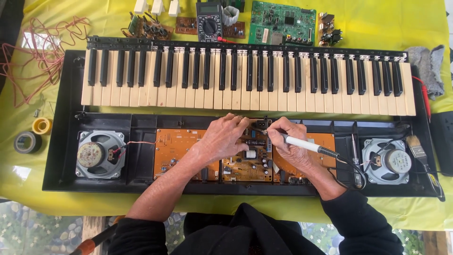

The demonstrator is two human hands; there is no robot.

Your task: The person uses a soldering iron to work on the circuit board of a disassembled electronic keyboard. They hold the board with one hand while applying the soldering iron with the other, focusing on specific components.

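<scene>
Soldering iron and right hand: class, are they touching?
Touching. The head view shows the right hand with fingers wrapped around the soldering iron.

Cream and black keys (pixel 245 78) are showing above the orange circuit boards (pixel 181 146) in the black keyboard case (pixel 61 141). A yellow cloth (pixel 387 28) is lying beneath the case, a green board (pixel 282 22) above it, red wire (pixel 28 52) at its left.

We record a yellow cloth-covered table (pixel 387 28) bearing: an opened black electronic keyboard (pixel 245 80), green circuit board (pixel 282 22), black multimeter (pixel 209 21), grey rag (pixel 429 66), tangled pink wire (pixel 33 52), yellow tape roll (pixel 42 125), and grey tape roll (pixel 27 141).
</scene>
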